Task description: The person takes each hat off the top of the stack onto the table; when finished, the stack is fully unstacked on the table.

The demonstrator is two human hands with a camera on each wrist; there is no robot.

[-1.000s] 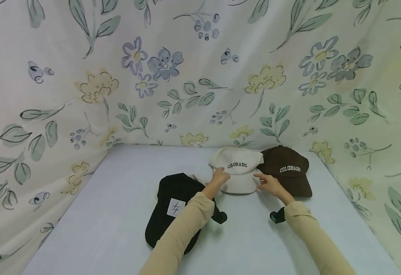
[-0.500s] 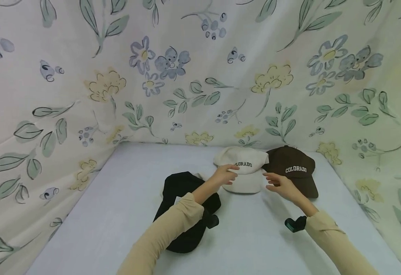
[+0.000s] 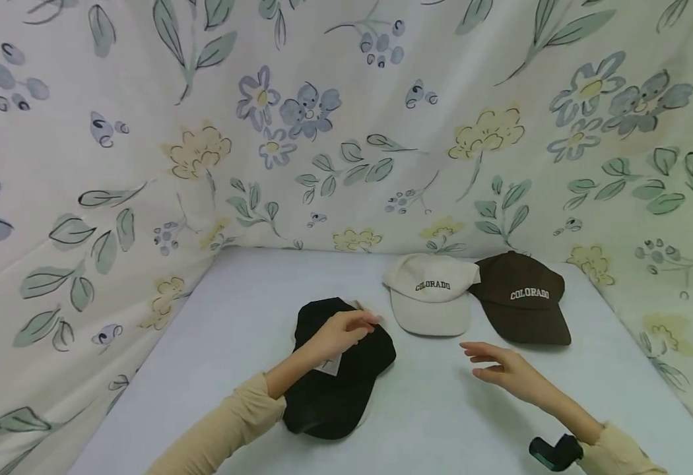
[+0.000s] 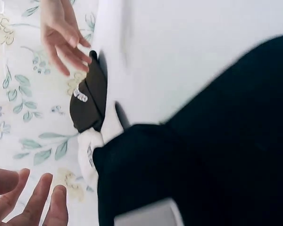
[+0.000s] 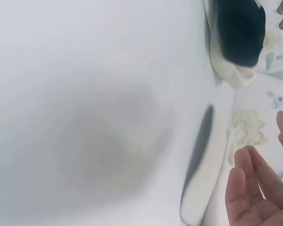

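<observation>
A black cap (image 3: 337, 402) with a white square patch lies at the middle of the table, brim toward me. Pale material, perhaps another cap (image 5: 228, 69), shows beneath it in the right wrist view. Over the black cap is my left hand (image 3: 339, 334), fingers loosely extended and holding nothing. Farther back sit a cream cap (image 3: 432, 318) and a brown cap (image 3: 529, 321), both lettered COLORADO, side by side with their edges meeting. My right hand (image 3: 509, 371) hovers in front of the brown cap, fingers apart and relaxed, gripping nothing.
The caps rest on a white tabletop (image 3: 233, 316). Floral fabric (image 3: 323, 218) hangs behind the table and along both sides. A black wrist camera (image 3: 556, 453) is strapped to my right wrist.
Both hands have drawn back from the cream cap toward me. The left has moved left over the black cap, and the right has moved right and nearer. The caps stay in place.
</observation>
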